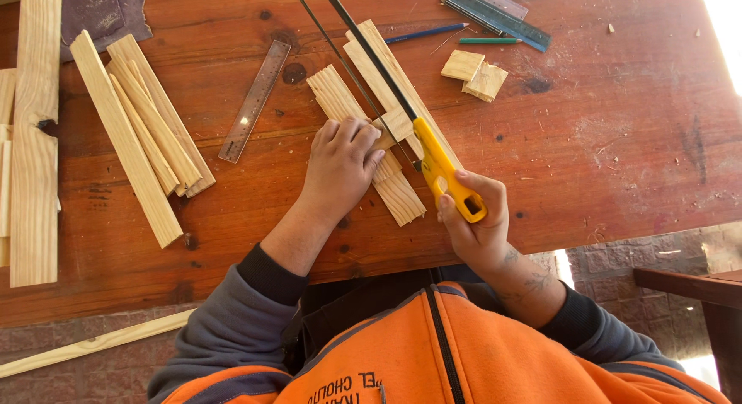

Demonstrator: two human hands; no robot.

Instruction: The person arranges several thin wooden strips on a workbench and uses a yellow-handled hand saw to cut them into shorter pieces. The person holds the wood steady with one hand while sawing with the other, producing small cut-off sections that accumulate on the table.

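Sawing wood strip (363, 141) w/ hacksaw (433, 160), both hands

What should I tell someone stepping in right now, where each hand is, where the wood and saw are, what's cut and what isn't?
Left hand: pressed flat on the wood strips lying at the table edge, holding them down.
Right hand: gripping the yellow handle of the hacksaw, blade set across the strips beside the left fingers.
Done: two small cut blocks lie farther back on the table.
Left: the cut under the blade looks unfinished; how deep it is cannot be seen. A pile of long uncut strips waits to the left, next to a metal ruler.
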